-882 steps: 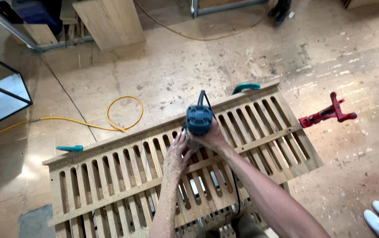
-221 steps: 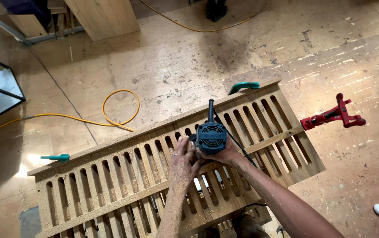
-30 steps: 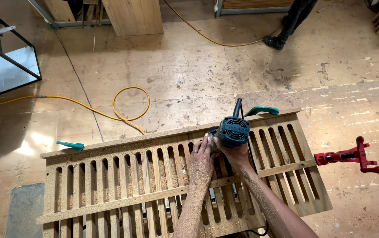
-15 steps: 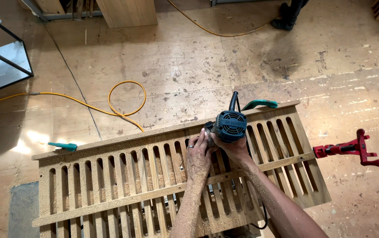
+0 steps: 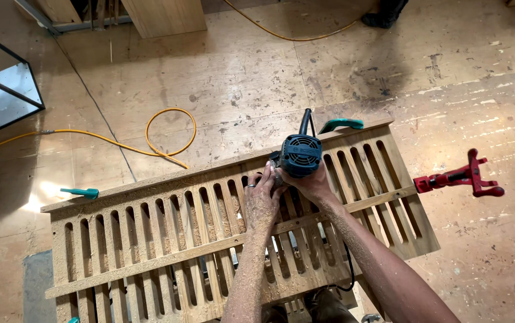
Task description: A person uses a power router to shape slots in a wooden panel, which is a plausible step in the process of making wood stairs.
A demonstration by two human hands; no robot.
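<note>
Head view. Both hands steady a blue trim router (image 5: 300, 155) near the far long edge of a slotted wooden panel (image 5: 168, 239), right of its middle. The left hand (image 5: 261, 203) closes its grip on the router base; the right hand (image 5: 312, 184) wraps the body. Teal clamps (image 5: 341, 124) and a red clamp (image 5: 458, 178) pin the panel. For clean slots, judged best: base flat, even feed, cord trailing clear.

Router (image 5: 300, 155) base hidden behind both hands, slatted wooden panel (image 5: 168, 239) cut off at bottom edge

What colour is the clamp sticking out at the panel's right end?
Red, clearest in the head view.
</note>
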